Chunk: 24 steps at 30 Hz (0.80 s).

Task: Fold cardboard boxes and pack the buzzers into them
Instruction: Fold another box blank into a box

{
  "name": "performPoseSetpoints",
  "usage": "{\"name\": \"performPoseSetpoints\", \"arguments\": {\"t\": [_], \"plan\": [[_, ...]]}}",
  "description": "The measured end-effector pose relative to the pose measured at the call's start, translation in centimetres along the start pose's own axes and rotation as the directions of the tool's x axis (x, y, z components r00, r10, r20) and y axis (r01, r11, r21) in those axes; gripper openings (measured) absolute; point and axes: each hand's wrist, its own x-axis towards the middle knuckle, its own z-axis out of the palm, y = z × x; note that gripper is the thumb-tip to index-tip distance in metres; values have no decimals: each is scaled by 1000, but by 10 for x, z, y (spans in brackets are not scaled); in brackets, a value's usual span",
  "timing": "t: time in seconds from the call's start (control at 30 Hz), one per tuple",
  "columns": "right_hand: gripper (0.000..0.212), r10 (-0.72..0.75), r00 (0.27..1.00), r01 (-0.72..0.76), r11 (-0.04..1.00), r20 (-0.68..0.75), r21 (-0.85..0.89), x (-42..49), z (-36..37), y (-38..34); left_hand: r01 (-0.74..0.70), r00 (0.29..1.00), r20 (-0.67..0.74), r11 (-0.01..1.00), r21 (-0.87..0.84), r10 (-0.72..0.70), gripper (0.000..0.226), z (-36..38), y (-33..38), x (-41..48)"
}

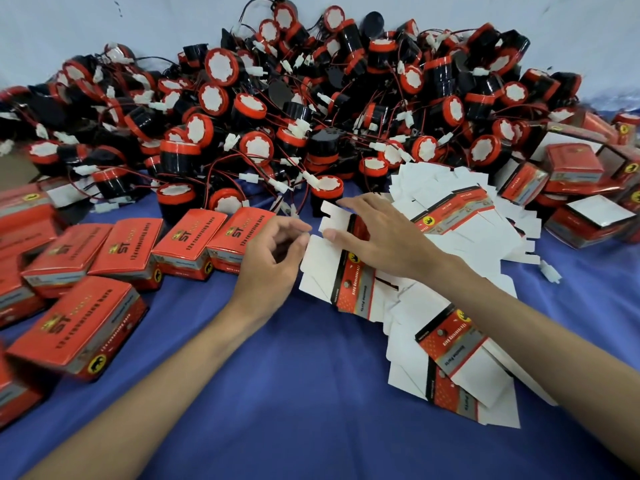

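Left hand (273,252): the fingers (292,226) are curled inward. The thumb and index tips are closed together on the left edge of a white flap of the flat red-and-white cardboard box blank (320,271), pinching it. The remaining fingers are bent and hold nothing.
Right hand (379,233): it is palm down, with the fingers nearly straight and slightly spread, resting flat on the red printed band of the same blank. The thumb tip touches a white flap just beside the left hand's pinch.
Position of the blank: it lies unfolded on the blue cloth-covered table (277,393), between the two hands, at the left edge of the spread of blanks.
Spread of flat white-and-red box blanks (460,355): they overlap loosely and fan out from beneath the right forearm towards the far right.
Heap of black cylindrical buzzers with red caps and red-black wires (311,109): it is piled behind both hands across the back of the table. The nearest buzzers lie just beyond the fingertips.
Closed red printed cardboard boxes (128,251): they stand in rows to the left of the left hand.
Further red boxes (571,168): they are heaped at the far right, some with white flaps open.
Loose white plastic connector (550,273): it lies on the cloth, just right of the spread of blanks.
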Motion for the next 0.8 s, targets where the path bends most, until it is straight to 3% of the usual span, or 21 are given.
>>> {"name": "performPoseSetpoints", "arguments": {"t": [0.17, 0.3, 0.37, 0.5, 0.57, 0.63, 0.8], "plan": [[60, 11, 999, -5, 991, -49, 132, 0, 5, -1, 281, 943, 239, 939, -196, -232, 21, -5, 4, 3], [45, -23, 987, 53, 981, -158, 186, -2, 5, -5, 227, 932, 308, 970, -92, -189, 25, -4, 4, 1], [40, -29, 982, 65, 979, -185, 195, -3, 4, -7, 166, 961, 236, 984, -69, -145, 22, -3, 3, 1], [49, 41, 949, 0, 992, -312, 129, -3, 5, -9, -15, 997, -81, 997, -71, 9, 18, 0, 4, -1], [56, 80, 919, -12, 985, -386, 174, -3, 5, -8, -141, 956, -254, 989, 42, 147, 17, 2, 6, -4], [60, 110, 906, 32, 945, -408, 325, -4, 7, -7, -198, 901, -379, 977, 75, 212, 17, 2, 6, -3], [72, 141, 958, 53, 770, -250, 636, -6, 19, 0, -173, 903, -395, 984, 29, 170, 21, 1, 7, -2]]}}
